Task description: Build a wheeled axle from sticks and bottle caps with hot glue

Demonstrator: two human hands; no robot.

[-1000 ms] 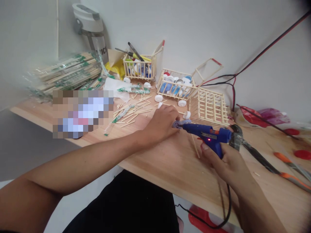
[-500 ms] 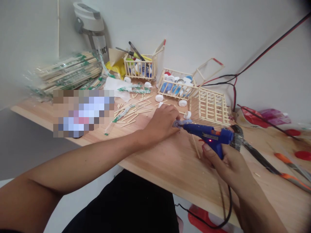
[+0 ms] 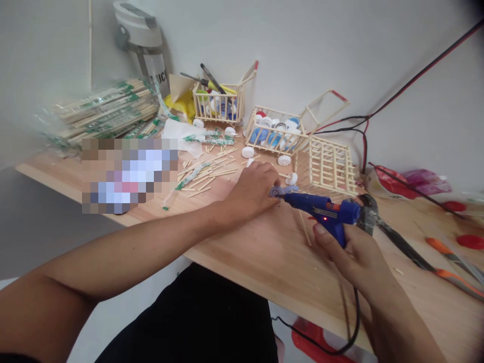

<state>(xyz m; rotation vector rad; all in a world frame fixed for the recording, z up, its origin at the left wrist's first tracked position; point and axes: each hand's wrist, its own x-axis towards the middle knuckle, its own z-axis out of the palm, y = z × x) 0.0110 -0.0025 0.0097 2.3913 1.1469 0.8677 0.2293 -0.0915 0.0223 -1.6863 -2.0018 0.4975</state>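
Note:
My right hand (image 3: 346, 252) is wrapped round the handle of a blue glue gun (image 3: 317, 207) with a lit red light. Its nozzle points left and meets a pale blue bottle cap (image 3: 276, 191). Closed fingers of my left hand (image 3: 253, 189) hold that cap just above the table; part of the grip is hidden. Another bluish cap (image 3: 290, 189) lies right behind the nozzle. White cap wheels (image 3: 284, 160) are beyond my left hand, close to a small stick cart (image 3: 274, 132) filled with bottle caps.
A second stick cart (image 3: 219, 108) with caps and pens stands farther left, and a stick lattice panel (image 3: 331, 166) lies right. Cut sticks (image 3: 204, 174) are scattered beside a blurred-out patch (image 3: 128, 176). Orange-handled pliers (image 3: 416, 252) lie right; wrapped chopsticks (image 3: 109, 113) sit far left.
Almost nothing differs. The glue gun has shifted very slightly left, its nozzle still at the cap, and the left hand keeps its place.

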